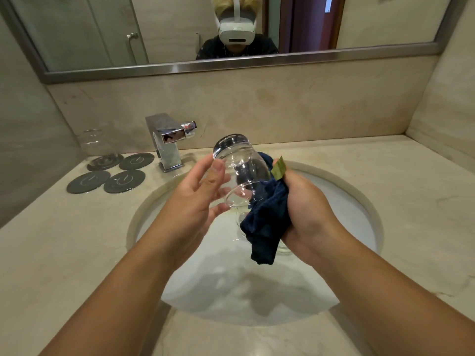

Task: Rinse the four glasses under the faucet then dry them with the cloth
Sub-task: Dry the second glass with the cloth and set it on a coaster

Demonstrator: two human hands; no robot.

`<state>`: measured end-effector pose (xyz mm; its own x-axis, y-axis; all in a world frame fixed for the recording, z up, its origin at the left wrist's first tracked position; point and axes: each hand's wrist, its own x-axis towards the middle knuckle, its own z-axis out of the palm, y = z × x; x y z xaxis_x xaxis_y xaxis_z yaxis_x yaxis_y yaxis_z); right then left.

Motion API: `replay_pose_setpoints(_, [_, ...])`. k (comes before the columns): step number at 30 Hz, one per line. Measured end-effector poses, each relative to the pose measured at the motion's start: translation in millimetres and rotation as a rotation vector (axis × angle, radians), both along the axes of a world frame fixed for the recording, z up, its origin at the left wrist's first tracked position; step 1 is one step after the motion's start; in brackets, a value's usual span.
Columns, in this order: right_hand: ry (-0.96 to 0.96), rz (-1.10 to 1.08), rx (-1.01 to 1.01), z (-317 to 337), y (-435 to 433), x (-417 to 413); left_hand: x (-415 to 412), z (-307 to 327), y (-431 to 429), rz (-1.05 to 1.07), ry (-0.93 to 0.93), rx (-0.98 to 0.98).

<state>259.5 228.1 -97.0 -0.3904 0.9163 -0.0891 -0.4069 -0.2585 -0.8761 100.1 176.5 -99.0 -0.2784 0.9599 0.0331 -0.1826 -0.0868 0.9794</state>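
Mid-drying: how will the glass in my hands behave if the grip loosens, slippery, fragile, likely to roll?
The glass looks smooth and possibly wet, so it may slip from the left hand, whose fingers lie nearly straight on it. Tilted over the sink, it would probably fall and might crack. The cloth gripped in the right hand likely adds friction.

Both bare forearms reach forward, the hands close together. The left hand (198, 199) is spread, its fingers nearly straight and its thumb against the glass (239, 163). The right hand (305, 209) curls round the cloth (267, 217).
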Motion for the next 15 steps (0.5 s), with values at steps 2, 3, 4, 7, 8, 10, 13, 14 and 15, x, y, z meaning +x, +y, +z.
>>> replay_pose_setpoints(2, [-0.057,-0.040,0.061,0,1,1,0,0,0,0.025,0.068,-0.014])
replay_pose_setpoints(3, [-0.120,-0.074,0.120,0,1,2,-1,-1,0,0.021,0.068,-0.014])
replay_pose_setpoints(4, [-0.196,-0.108,0.195,-1,3,3,0,-1,0,0.016,0.047,-0.020])
replay_pose_setpoints(7, [-0.387,-0.168,0.441,-7,4,3,5,0,1,0.018,-0.032,-0.046])
replay_pose_setpoints(8, [-0.415,-0.169,0.497,-9,4,1,6,-1,1,0.025,-0.038,-0.043])
replay_pose_setpoints(10, [-0.427,-0.168,0.540,-10,4,0,7,0,-1,0.037,-0.038,-0.033])
replay_pose_setpoints(13, [-0.376,-0.142,0.469,-7,3,0,4,2,-2,0.039,-0.087,-0.025])
replay_pose_setpoints(14, [-0.323,-0.127,0.401,-7,3,0,4,2,-2,0.021,-0.111,-0.015])
replay_pose_setpoints(15, [-0.267,-0.108,0.327,-6,3,0,4,3,-1,0.004,-0.129,-0.002])
